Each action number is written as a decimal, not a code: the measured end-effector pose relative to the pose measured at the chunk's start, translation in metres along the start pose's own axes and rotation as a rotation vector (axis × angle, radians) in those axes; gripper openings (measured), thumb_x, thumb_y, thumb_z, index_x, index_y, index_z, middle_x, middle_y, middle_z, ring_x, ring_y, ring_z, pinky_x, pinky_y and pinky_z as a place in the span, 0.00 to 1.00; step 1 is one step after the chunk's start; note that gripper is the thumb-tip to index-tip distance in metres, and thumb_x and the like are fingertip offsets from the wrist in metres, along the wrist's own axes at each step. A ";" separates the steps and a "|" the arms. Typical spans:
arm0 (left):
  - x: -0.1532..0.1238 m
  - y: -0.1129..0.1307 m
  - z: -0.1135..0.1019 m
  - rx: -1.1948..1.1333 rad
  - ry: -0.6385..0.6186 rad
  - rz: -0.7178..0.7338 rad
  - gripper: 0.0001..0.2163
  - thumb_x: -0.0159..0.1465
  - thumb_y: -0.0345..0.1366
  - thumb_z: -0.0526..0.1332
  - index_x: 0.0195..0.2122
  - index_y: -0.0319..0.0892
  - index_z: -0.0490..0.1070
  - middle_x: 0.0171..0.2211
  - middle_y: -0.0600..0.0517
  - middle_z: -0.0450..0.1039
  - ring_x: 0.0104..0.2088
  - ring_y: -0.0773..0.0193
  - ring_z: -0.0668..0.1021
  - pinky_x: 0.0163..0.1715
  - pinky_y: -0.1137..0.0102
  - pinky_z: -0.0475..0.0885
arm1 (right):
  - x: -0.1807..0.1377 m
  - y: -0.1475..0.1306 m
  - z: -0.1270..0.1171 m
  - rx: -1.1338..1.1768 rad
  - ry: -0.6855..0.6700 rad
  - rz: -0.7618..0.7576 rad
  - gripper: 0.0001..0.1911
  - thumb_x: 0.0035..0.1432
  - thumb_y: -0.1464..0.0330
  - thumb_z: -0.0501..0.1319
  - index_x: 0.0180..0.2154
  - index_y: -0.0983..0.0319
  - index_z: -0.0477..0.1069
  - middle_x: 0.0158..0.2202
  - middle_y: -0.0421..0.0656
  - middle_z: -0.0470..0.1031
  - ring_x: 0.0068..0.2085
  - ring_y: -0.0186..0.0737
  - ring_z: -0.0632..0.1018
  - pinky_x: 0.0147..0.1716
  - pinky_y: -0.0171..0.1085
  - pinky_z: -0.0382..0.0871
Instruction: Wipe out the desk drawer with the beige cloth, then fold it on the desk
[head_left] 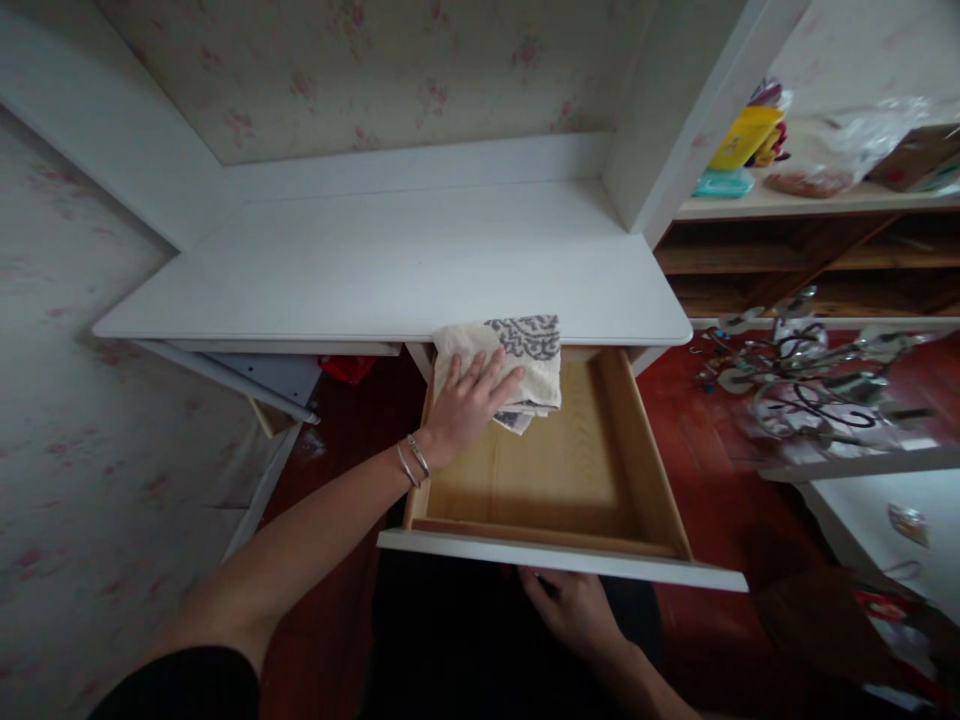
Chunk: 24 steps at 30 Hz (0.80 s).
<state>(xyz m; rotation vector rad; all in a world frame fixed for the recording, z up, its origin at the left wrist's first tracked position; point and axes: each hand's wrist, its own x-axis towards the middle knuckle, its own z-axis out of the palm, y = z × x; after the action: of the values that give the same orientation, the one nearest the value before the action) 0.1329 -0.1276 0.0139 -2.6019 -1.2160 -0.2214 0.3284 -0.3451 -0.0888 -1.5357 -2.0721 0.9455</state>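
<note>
A folded cream cloth (529, 375) with a dark scroll pattern overlaps the front edge of the white desk (420, 260) and the back of a pulled-out drawer (585, 480). My left hand (461, 405) has its fingers laid over the cloth, with the thumb out of sight. Two thin bracelets (414, 460) circle that wrist. Below the white drawer front (562, 560), my right hand (574, 605) is up against it, fingers bent. The front panel covers its fingertips and whatever they hold. The drawer's bare wooden bottom shows.
Flowered wallpaper (90, 450) borders the left. To the right, a shelf (795, 205) carries a yellow container (746, 138) and a plastic bag (862, 150). A chandelier (810, 380) with curved arms stands below it. The floor (675, 400) is red.
</note>
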 end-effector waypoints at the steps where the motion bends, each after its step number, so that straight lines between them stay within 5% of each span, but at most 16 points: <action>1: -0.002 0.003 0.008 -0.008 -0.025 0.012 0.26 0.69 0.28 0.47 0.68 0.48 0.52 0.69 0.42 0.51 0.66 0.44 0.60 0.61 0.42 0.57 | 0.000 0.000 0.000 0.003 0.000 -0.002 0.21 0.68 0.59 0.50 0.37 0.56 0.82 0.35 0.43 0.83 0.39 0.50 0.82 0.40 0.44 0.72; 10: 0.005 -0.011 0.078 -0.208 -0.537 -0.159 0.37 0.60 0.24 0.54 0.69 0.54 0.47 0.71 0.46 0.44 0.65 0.31 0.55 0.53 0.34 0.61 | -0.001 -0.007 -0.005 0.100 0.013 0.032 0.20 0.69 0.59 0.51 0.38 0.55 0.81 0.38 0.41 0.82 0.43 0.48 0.81 0.45 0.42 0.71; 13: 0.013 -0.012 0.081 -0.249 -0.555 -0.187 0.37 0.59 0.26 0.55 0.69 0.54 0.47 0.71 0.47 0.43 0.66 0.30 0.54 0.55 0.33 0.58 | -0.002 -0.007 -0.003 0.137 0.035 0.044 0.20 0.69 0.59 0.51 0.38 0.54 0.81 0.38 0.41 0.82 0.43 0.47 0.81 0.46 0.42 0.71; 18: 0.023 -0.003 0.083 -0.338 -0.517 -0.234 0.38 0.56 0.26 0.54 0.68 0.52 0.48 0.71 0.51 0.43 0.69 0.44 0.50 0.60 0.37 0.51 | -0.002 -0.005 0.004 0.125 0.068 0.046 0.19 0.68 0.60 0.52 0.39 0.55 0.81 0.39 0.42 0.83 0.43 0.47 0.81 0.46 0.42 0.71; 24: 0.059 0.035 0.096 -0.447 -0.504 -0.149 0.38 0.55 0.30 0.55 0.68 0.50 0.48 0.71 0.51 0.43 0.70 0.52 0.48 0.64 0.40 0.45 | -0.002 -0.005 0.002 0.099 0.047 0.057 0.18 0.67 0.61 0.53 0.40 0.54 0.81 0.41 0.42 0.82 0.45 0.48 0.80 0.48 0.45 0.71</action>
<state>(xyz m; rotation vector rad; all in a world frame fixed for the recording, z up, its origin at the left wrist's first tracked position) 0.2001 -0.0780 -0.0695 -3.0686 -1.6939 0.1718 0.3242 -0.3482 -0.0868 -1.5583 -1.9294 1.0068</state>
